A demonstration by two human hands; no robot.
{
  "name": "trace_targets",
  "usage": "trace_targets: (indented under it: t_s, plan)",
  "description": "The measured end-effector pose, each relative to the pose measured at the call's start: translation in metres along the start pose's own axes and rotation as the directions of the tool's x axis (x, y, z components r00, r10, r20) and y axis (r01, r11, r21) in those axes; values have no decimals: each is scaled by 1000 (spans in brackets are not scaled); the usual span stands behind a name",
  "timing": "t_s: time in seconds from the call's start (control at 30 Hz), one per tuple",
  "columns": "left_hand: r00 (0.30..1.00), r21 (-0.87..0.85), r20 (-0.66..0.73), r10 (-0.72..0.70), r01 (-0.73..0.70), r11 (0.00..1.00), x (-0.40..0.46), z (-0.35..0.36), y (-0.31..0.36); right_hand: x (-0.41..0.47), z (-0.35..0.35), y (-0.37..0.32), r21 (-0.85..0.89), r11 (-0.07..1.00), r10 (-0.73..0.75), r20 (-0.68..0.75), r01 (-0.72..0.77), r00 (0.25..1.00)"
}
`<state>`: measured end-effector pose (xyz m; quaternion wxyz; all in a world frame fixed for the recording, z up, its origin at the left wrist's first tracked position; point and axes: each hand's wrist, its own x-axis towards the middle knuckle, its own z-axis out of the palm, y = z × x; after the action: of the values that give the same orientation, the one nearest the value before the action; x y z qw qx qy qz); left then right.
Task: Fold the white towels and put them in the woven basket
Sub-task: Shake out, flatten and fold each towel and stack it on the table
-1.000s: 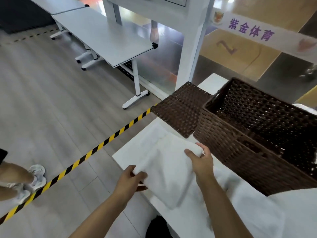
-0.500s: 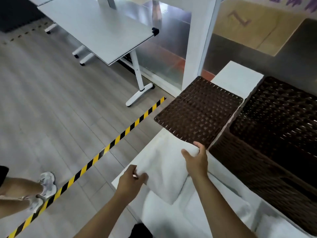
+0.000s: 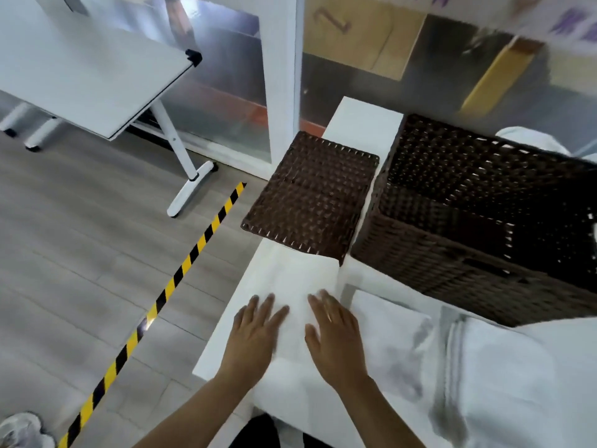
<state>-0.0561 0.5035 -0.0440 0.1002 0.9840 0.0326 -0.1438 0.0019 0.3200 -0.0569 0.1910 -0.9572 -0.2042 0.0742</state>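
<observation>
A folded white towel (image 3: 298, 279) lies flat on the white table (image 3: 361, 121), just in front of the basket's lid. My left hand (image 3: 255, 331) and my right hand (image 3: 334, 331) both press flat on its near half, fingers straight and spread. The dark brown woven basket (image 3: 429, 250) stands open to the right, its inside dark. More white towels (image 3: 484, 367) lie in a loose heap at the right of my hands, one of them folded (image 3: 387, 324) beside my right hand.
The flat woven lid (image 3: 311, 194) lies left of the basket, overhanging the table's left edge. Yellow-black tape (image 3: 181, 273) crosses the wooden floor at the left. A white folding table (image 3: 84, 76) stands further back. A shoe (image 3: 19, 430) shows at the bottom left.
Both hands held the folded towel by its edges above the table; it now lies on the table and both hands rest flat on it. The camera has tilted down and right.
</observation>
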Motion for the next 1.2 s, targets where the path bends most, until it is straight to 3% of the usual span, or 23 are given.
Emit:
trace_targets:
  t_s: [0.13,0.3,0.53,0.83,1.2]
  plan:
    - [996,-25,-69,50,-52,998,2,-20,2,1,-20,-15,31,997,67,-30,-66,997]
    - [976,-51,-174,135,-146,988,4,-62,25,-8,-61,-26,119,985,147,-167,-128,975]
    - [880,-39,-339,332,-365,930,-5,-118,86,-43,-130,-12,171,971,218,-341,-168,914]
    - [753,-26,-451,480,-548,836,-45,-144,222,-139,-214,56,177,955,295,-539,-236,789]
    - [709,-63,-452,542,-631,773,-114,-117,406,-300,-286,179,213,914,402,-591,-345,699]
